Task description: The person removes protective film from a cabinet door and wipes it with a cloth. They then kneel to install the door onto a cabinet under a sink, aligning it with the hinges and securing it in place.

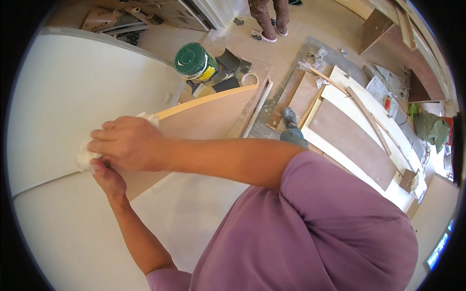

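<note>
A crumpled white cloth (86,156) is bunched between my hands at the left, against the pale panel surface. My right hand (133,143) closes over it from above, its arm reaching across from the right. From below comes my left hand (110,180), its thumb against the cloth and its other fingers mostly hidden. More white shows beyond my right wrist, beside the light wooden edge strip (208,101) of a curved board. The board's brown face (204,121) runs away to the right under my right arm.
A green-lidded bucket (191,60) stands past the board, beside dark pads and a tape roll (249,79). Boards (349,140) and wood strips lie on the floor at the right, my shoe (289,116) near them. Another person's legs (269,19) are at the far side.
</note>
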{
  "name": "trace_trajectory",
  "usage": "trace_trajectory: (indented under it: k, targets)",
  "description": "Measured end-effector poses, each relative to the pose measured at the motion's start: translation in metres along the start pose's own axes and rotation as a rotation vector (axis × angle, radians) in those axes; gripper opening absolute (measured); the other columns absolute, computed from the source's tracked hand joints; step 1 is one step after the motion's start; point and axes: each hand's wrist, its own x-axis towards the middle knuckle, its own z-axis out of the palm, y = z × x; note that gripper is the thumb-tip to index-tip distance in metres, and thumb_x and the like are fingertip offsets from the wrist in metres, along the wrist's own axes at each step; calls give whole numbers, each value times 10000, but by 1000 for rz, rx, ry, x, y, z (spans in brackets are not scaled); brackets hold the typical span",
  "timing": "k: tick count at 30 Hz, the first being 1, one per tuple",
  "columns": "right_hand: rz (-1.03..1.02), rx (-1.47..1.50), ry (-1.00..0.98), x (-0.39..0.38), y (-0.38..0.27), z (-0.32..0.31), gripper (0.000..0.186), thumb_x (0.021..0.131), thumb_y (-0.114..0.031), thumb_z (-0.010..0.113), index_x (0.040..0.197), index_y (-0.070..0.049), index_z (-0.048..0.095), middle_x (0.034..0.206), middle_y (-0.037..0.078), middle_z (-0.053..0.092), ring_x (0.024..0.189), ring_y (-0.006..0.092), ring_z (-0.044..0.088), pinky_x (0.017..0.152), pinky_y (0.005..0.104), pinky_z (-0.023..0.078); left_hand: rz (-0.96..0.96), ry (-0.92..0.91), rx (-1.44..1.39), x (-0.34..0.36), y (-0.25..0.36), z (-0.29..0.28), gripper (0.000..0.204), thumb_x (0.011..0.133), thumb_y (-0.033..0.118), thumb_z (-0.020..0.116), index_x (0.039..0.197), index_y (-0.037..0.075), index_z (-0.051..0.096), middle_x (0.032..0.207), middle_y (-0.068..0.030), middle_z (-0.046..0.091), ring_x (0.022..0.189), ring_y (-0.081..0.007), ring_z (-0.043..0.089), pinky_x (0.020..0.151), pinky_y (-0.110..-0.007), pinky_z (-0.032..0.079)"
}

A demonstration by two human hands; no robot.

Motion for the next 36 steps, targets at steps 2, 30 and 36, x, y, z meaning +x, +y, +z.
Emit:
trace_trajectory:
  k: [2, 30, 36]
  targets:
    - [15, -26, 27, -32, 30, -19, 332, 918, -208, 691, 1217, -63, 698, 1221, 119, 709, 1127, 315, 671, 964, 439, 534, 42, 10, 78, -1, -3, 2, 912, 923, 859, 293, 979, -11, 563, 865, -29, 549, 821, -143, 501, 741, -273, 431]
    - [1238, -590, 324, -287, 220, -189, 365, 1000, -336, 537, 982, -4, 687, 925, 272, 687, 917, 458, 668, 791, 515, 533, -106, -91, 357, 10, -28, -30, 542, 1101, 479, 397, 852, 20, 543, 794, 21, 495, 756, -94, 470, 701, -254, 408]
    - [1239, -437, -439, -375, 184, -149, 289, 903, -252, 568, 927, -12, 727, 927, 268, 704, 924, 459, 683, 848, 552, 528, -23, -110, 364, 19, -21, -25, 513, 1105, 450, 400, 820, 36, 505, 763, 24, 470, 721, -86, 421, 656, -265, 392]
